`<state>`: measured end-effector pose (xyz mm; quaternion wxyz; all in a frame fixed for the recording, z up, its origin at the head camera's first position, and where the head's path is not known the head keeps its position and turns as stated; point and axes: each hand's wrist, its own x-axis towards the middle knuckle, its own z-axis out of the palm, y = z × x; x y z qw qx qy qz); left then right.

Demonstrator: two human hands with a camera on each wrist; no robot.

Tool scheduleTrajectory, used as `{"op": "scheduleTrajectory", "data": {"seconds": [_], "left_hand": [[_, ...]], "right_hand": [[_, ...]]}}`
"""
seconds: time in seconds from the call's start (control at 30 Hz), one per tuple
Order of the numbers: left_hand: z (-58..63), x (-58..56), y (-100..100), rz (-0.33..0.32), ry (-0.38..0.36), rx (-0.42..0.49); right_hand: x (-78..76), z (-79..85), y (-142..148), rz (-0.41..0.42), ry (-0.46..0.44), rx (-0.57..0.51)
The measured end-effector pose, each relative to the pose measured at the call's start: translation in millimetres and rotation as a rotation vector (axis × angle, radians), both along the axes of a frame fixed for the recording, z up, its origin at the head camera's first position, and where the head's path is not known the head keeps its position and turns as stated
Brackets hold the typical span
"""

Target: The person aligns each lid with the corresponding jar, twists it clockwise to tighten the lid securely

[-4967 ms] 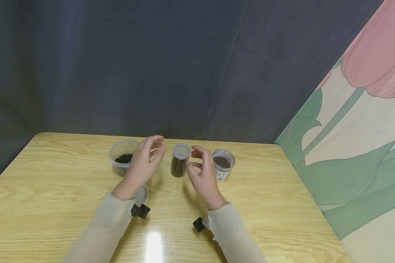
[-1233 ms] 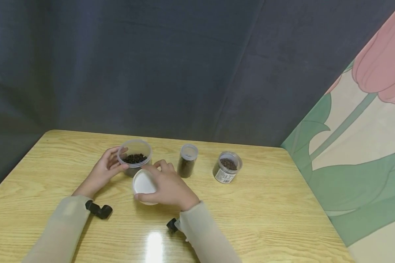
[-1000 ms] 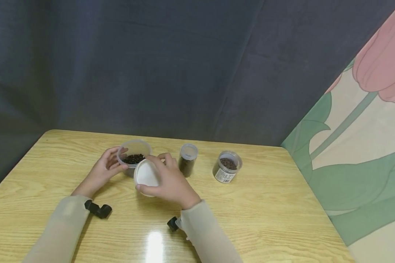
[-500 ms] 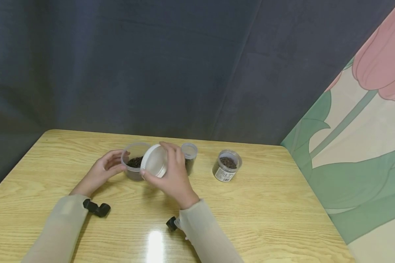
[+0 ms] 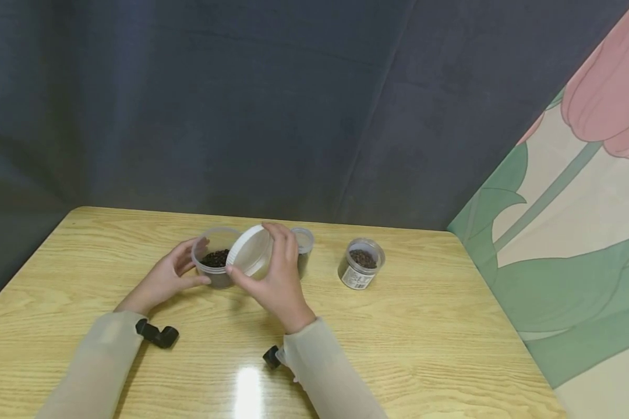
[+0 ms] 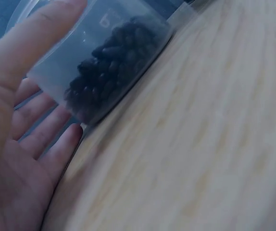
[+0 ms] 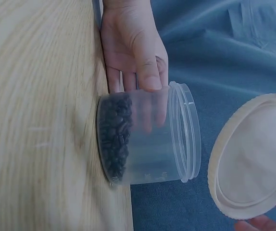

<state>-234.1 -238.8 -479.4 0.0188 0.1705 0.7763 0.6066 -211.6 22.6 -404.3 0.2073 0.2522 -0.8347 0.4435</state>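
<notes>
A clear plastic tub (image 5: 216, 278), part filled with dark beans (image 7: 115, 137), stands upright on the table. My left hand (image 5: 165, 280) holds it from the left, thumb (image 7: 147, 67) at the near side and fingers reaching behind the wall. Above the tub's right side, apart from its rim, my right hand (image 5: 279, 280) grips a white screw lid (image 5: 250, 251) by its edge. The lid is tilted, its hollow underside facing me, as the right wrist view also shows. Part of the tub's right side is hidden by the lid in the head view.
Behind my right hand stands a narrow capped jar (image 5: 304, 256) with dark contents, partly hidden. Farther right is an uncovered round jar (image 5: 360, 269) of brown pellets with a printed label. A dark curtain (image 5: 272, 116) hangs behind the wooden table (image 5: 440, 326).
My hands have left the narrow jar for the tub and lid. The right hand has raised the lid from the tub's front to its upper right and tilted it. The left thumb has shifted slightly.
</notes>
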Motion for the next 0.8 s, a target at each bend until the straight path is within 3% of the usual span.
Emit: {"op": "scheduleTrajectory", "data": {"seconds": [0.23,0.47,0.8], "left_hand": [[-1.3,-0.9,4.6,0.013,0.038,-0.017],[0.5,-1.2,5.5,0.017,0.022,-0.029],[1.6,0.6,-4.2,-0.078,0.02,0.004]], "right_hand": [[-1.0,-1.6,-0.4,-0.004,0.025,-0.024],[-2.7,-3.2,-0.3,0.022,0.05,-0.06],[-3.4,-7.0,-2.5,0.095,-0.012,-0.144]]}}
